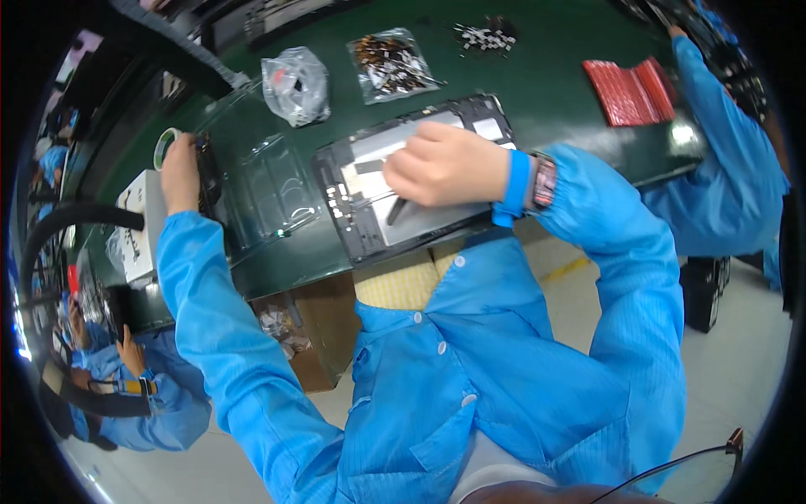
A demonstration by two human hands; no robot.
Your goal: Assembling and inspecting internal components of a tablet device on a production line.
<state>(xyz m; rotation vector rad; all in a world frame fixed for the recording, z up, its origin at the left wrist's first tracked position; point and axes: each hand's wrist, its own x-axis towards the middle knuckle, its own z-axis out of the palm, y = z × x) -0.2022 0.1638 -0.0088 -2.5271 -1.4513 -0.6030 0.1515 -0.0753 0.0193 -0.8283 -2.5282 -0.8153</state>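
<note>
A tablet-sized device [369,227] lies on the green bench in front of me, its inside exposed with a silvery plate and a dark board edge. Above it my right hand [441,164] is closed, with a dark slim tool [395,211] poking out below the fingers toward the silvery plate. My left hand [180,174] reaches to the left part of the bench, between a roll of tape [161,149] and a black object [207,172]. Its fingertips are hidden, so its grip cannot be made out.
Clear plastic trays [273,189] lie left of the device. Behind are a crumpled plastic bag [295,86], a bag of small parts [391,63] and loose small parts [485,37]. A red bubble-wrap pouch [625,92] lies right, near a co-worker's sleeve [714,109]. A white box [143,227] stands left.
</note>
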